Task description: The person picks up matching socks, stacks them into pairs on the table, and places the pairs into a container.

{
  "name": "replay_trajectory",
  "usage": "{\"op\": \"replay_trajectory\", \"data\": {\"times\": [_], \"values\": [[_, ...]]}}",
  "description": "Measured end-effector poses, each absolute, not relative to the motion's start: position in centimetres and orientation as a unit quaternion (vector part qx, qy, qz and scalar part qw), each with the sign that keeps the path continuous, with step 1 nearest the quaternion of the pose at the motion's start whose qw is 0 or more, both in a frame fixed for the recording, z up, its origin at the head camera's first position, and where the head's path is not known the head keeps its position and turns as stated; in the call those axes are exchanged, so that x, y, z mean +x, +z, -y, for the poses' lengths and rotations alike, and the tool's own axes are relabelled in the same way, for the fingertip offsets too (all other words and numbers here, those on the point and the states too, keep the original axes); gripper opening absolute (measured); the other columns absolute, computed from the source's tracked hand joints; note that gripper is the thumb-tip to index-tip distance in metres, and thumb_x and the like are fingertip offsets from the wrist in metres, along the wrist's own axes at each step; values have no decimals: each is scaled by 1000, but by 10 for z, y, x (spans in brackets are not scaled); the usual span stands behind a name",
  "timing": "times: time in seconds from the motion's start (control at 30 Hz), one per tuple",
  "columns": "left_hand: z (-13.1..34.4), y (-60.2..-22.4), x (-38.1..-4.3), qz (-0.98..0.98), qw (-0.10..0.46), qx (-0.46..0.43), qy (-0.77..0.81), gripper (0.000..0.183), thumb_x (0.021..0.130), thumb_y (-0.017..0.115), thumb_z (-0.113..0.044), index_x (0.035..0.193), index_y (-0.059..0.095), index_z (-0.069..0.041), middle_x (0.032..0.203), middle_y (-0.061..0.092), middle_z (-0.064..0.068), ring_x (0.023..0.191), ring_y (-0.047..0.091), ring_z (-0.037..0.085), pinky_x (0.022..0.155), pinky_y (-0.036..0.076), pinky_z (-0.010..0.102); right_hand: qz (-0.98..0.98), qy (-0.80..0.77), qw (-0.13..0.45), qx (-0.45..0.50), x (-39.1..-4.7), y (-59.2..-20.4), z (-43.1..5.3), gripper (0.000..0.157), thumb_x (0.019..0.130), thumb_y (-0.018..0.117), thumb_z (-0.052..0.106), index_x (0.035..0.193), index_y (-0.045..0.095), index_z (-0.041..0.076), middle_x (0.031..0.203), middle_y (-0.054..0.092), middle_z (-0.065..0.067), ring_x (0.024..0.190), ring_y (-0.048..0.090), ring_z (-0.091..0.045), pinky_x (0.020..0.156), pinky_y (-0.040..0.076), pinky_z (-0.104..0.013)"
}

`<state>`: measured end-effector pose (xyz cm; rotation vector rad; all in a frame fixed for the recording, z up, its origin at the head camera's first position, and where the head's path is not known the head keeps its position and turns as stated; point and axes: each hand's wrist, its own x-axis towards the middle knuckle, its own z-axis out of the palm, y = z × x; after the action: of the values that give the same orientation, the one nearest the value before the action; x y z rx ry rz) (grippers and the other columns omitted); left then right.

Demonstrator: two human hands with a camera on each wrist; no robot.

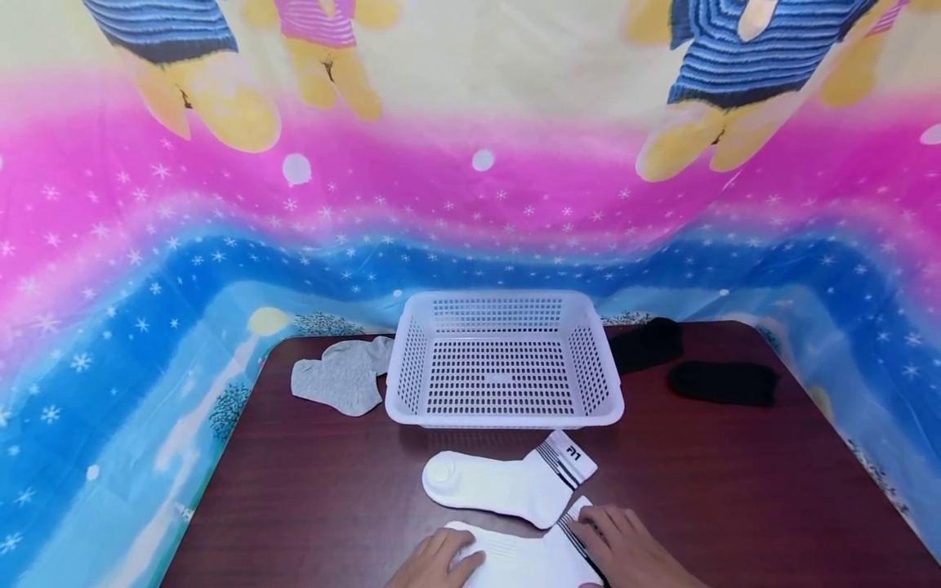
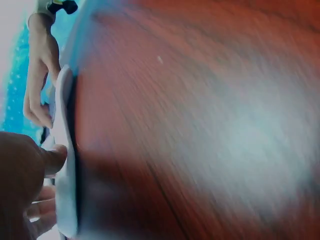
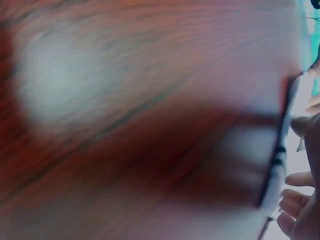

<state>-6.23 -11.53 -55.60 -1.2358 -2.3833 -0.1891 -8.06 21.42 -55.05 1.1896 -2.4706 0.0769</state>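
A white ankle sock (image 1: 515,559) lies flat at the table's near edge, its striped cuff to the right and its lower part cut off by the frame. My left hand (image 1: 435,559) rests on its left part, thumb and fingers spread apart on the fabric. On the cuff end lies my right hand (image 1: 628,549), fingertips touching the striped band. In the left wrist view the sock (image 2: 65,165) appears edge-on beside the thumb. Just beyond it, a second white sock (image 1: 496,487) with black stripes and lettering lies flat, untouched.
A white perforated plastic basket (image 1: 503,421) stands at the table's back middle. Grey socks (image 1: 341,377) lie left of it. To its right are a black sock (image 1: 650,345), partly hidden by the basket, and another black sock (image 1: 724,383). A patterned cloth (image 1: 507,196) hangs around the dark table (image 1: 309,498).
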Motion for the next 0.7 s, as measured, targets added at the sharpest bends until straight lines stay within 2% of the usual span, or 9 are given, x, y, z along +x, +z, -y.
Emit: {"op": "replay_trajectory", "data": {"times": [0.13, 0.2, 0.3, 0.4, 0.57, 0.7], "values": [[104, -551, -60, 838, 239, -477, -111, 30, 85, 64, -46, 105, 64, -23, 109, 56, -4, 102, 52, 9, 82, 36, 21, 832, 114, 205, 502, -83, -545, -197, 30, 88, 60, 49, 102, 60, 23, 103, 51, 9, 92, 45, -4, 78, 36, -18], [98, -551, -59, 841, 231, -476, -114, 26, 85, 64, -45, 102, 63, -25, 108, 55, -6, 100, 51, 7, 80, 33, 18, 807, 139, 201, 537, -83, -548, -186, 17, 90, 61, 39, 99, 59, 25, 99, 50, 11, 86, 43, 0, 74, 33, -11], [93, -553, -57, 855, 218, -460, -99, 22, 84, 63, -48, 96, 61, -30, 104, 53, -9, 95, 47, 5, 75, 29, 17, 790, 154, 209, 556, -82, -558, -177, 7, 90, 61, 31, 96, 59, 26, 94, 50, 12, 80, 40, 1, 70, 30, -8], [93, -555, -58, 867, 199, -448, -85, 21, 83, 63, -51, 95, 61, -34, 103, 51, -11, 93, 46, 4, 74, 29, 20, 811, 142, 205, 530, -79, -566, -176, 10, 90, 61, 36, 96, 60, 27, 93, 49, 12, 80, 41, 1, 68, 32, -10], [98, -549, -60, 894, 126, -423, -76, 30, 88, 53, -60, 107, 63, -38, 109, 49, -6, 97, 46, 9, 72, 34, 25, 876, 88, 125, 457, -69, -568, -187, 33, 90, 55, 55, 112, 58, 30, 105, 51, 13, 91, 45, -3, 70, 39, -21], [104, -550, -62, 908, 113, -397, -77, 48, 87, 45, -70, 111, 66, -34, 110, 50, -2, 98, 46, 12, 68, 37, 25, 893, 47, 144, 424, -65, -570, -196, 47, 86, 51, 67, 118, 54, 33, 111, 49, 16, 95, 45, -3, 75, 41, -26]]}}
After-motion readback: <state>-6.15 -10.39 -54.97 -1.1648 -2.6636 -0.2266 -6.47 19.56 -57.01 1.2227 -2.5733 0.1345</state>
